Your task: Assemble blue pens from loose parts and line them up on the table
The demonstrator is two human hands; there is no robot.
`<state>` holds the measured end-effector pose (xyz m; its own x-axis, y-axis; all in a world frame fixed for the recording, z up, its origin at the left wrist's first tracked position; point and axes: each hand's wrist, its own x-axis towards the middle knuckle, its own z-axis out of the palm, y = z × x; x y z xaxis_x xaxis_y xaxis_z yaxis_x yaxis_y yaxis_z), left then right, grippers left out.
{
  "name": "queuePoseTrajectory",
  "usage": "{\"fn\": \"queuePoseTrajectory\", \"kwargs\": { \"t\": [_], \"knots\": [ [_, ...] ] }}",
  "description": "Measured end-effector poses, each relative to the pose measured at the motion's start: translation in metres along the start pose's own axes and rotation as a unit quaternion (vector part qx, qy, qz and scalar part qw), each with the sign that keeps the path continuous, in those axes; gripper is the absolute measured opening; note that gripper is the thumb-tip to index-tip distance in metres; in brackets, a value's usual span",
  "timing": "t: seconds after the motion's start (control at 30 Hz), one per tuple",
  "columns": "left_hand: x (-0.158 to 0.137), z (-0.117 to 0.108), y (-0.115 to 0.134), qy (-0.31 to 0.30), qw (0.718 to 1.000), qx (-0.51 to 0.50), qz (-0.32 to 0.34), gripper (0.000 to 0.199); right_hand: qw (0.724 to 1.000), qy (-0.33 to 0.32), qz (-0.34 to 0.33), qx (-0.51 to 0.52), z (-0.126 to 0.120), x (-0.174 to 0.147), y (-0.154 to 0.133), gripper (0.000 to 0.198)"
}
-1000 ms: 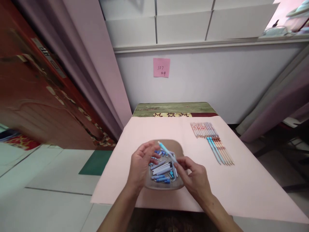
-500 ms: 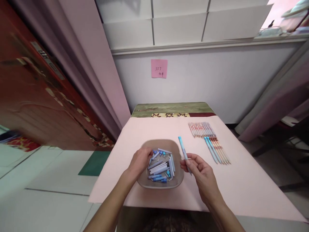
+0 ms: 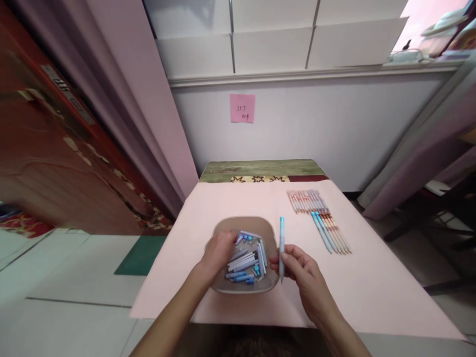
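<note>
My right hand [image 3: 297,267] pinches a light-blue pen [image 3: 281,233] between thumb and fingers. The pen is near upright, its bright blue end up and its tip down, just right of a greyish plastic container [image 3: 241,287]. Over the container's left side, my left hand [image 3: 220,250] has its fingers curled at the small blue parts; what they hold, if anything, is hidden. Inside lie several white and lavender pen barrels [image 3: 241,263], blue pen pieces [image 3: 243,278] and small blue caps or clips [image 3: 256,269].
On the right of the pink-covered table [image 3: 297,312], a row of pale pens with red marks [image 3: 307,201] lies side by side. Before it are light-blue pens [image 3: 323,233] and cream pens [image 3: 336,233]. A pink note [image 3: 242,108] is stuck to the wall behind.
My right hand has moved slightly left and down, and the pen has turned from a slant to near upright. My left hand stays over the container's left side. The view has shifted a little.
</note>
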<state>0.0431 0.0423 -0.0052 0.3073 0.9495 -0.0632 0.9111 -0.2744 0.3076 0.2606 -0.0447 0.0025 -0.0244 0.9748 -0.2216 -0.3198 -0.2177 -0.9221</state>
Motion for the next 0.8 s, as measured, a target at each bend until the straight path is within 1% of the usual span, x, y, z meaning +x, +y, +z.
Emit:
{"fn": "queuePoseTrajectory", "kwargs": {
  "t": [0.17, 0.33, 0.43, 0.6, 0.7, 0.8],
  "knots": [
    [-0.003, -0.005, -0.004, 0.021, 1.000, -0.002, 0.002, 0.020, 1.000, -0.001, -0.008, 0.012, 0.009, 0.006, 0.001, 0.035],
    [0.011, 0.001, -0.010, 0.016, 0.999, -0.015, 0.026, 0.021, 0.999, 0.021, -0.009, 0.024, 0.008, 0.008, 0.005, 0.035],
    [0.024, 0.007, -0.007, -0.002, 0.998, -0.024, 0.063, 0.023, 1.000, 0.016, 0.003, 0.021, 0.010, 0.008, 0.008, 0.035],
    [0.037, 0.017, 0.006, -0.049, 0.990, -0.012, 0.132, 0.027, 0.999, -0.026, 0.034, 0.025, 0.018, 0.006, 0.008, 0.037],
    [0.039, 0.022, 0.011, -0.065, 0.987, -0.001, 0.150, 0.027, 0.999, -0.033, 0.026, 0.015, 0.021, 0.005, 0.009, 0.038],
    [0.039, 0.025, 0.017, -0.072, 0.986, 0.001, 0.154, 0.024, 0.999, -0.032, 0.024, 0.008, 0.022, 0.006, 0.009, 0.037]
  ]
}}
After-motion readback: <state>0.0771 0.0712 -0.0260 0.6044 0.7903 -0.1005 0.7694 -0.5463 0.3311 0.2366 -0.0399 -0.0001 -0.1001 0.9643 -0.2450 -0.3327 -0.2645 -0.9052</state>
